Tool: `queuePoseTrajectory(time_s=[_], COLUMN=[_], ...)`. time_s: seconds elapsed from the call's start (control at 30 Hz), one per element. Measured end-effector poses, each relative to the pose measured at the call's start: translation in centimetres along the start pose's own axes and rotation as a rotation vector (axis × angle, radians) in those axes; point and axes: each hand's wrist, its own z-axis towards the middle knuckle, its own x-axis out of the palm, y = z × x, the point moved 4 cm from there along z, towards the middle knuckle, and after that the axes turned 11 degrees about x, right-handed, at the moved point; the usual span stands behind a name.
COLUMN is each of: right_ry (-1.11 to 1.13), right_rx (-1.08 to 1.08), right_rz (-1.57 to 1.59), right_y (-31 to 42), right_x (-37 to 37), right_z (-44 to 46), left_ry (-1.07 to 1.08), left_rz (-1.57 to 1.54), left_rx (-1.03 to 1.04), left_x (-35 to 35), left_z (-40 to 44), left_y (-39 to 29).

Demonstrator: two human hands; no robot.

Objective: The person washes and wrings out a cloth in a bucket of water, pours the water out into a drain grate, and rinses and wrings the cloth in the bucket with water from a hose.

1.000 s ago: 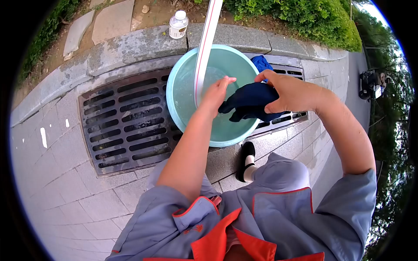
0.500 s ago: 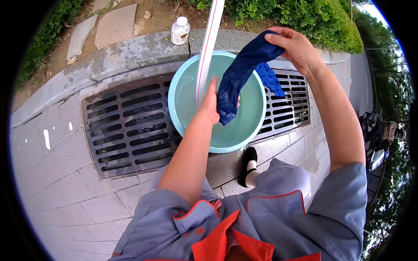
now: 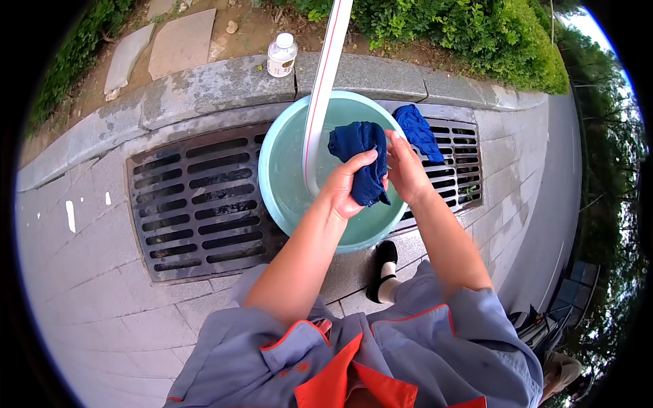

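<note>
A wet, dark blue cloth (image 3: 368,173), bunched and folded, is held above the light green basin (image 3: 271,194). My left hand (image 3: 347,182) is closed around it, with the thumb across its front. My right hand (image 3: 407,168) is at the cloth's right side, fingers extended and cupped close to it; whether it touches the cloth is hard to tell. Water stands in the basin beneath both hands. A white flat hose (image 3: 320,102) with a red stripe runs down into the basin, left of the cloth.
A brighter blue cloth (image 3: 417,132) lies on the right part of the metal drain grate (image 3: 204,197). On the stone curb (image 3: 197,90) stands a white-capped bottle (image 3: 281,57). Bushes (image 3: 462,34) grow behind the curb, and a foot in a black shoe (image 3: 382,272) is near the basin.
My right hand has come down from the upper right to beside my left hand. The dark cloth, stretched between the hands before, is now gathered into a bundle in my left hand.
</note>
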Motion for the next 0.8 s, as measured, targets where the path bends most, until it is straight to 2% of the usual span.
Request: queuePoseTrajectory(time_s=[0.03, 0.07, 0.13, 0.23, 0.27, 0.3, 0.33, 0.47, 0.6, 0.7, 0.73, 0.8], right_ry=[0.160, 0.292, 0.783, 0.736, 0.709, 0.597, 0.562, 0.350, 0.112, -0.179, -0.303, -0.377], right_rx=[0.113, 0.254, 0.093, 0.029, 0.093, 0.069, 0.086, 0.122, 0.162, -0.154, -0.186, -0.190], right_rz=[0.219, 0.428, 0.633, 0.753, 0.832, 0.767, 0.623, -0.024, -0.470, -1.200, -1.318, -1.319], right_y=[-1.7, -3.3, -1.9, -0.6, -1.1, 0.3, 1.0, 3.4, 3.0, 2.9, 2.8, 2.7], right_x=[-0.1, -0.2, 4.0, 5.3, 4.1, 4.2, 3.8, 3.1, 3.9, 4.8, 5.3, 5.6], right_z=[1.5, 2.9, 1.5, 2.1, 3.8, 3.6, 4.0, 4.6, 4.3, 4.4, 4.1, 3.7], left_ry=[0.011, 0.131, 0.132, 0.208, 0.235, 0.264, 0.157, 0.005, -0.069, -0.116, -0.135, -0.213], left_rz=[-0.061, -0.114, -0.219, -0.279, -0.272, -0.263, -0.151, 0.406, 0.665, 0.880, 0.960, 1.084], left_rx=[-0.020, -0.059, -0.103, -0.149, -0.152, -0.154, -0.172, -0.148, -0.083, 0.145, 0.148, 0.218], left_x=[0.8, 1.1, 1.6, 2.3, 2.2, 2.2, 1.1, 1.2, 0.2, -0.9, -0.9, -1.1], left_z=[-0.6, -0.9, -1.6, -2.6, -2.8, -3.0, -2.6, -2.0, -0.9, 0.1, 0.2, 0.2], left_y=[0.1, 0.3, 1.1, 1.5, 1.6, 1.5, 1.7, -0.1, 0.4, 0.8, 0.6, 0.3])
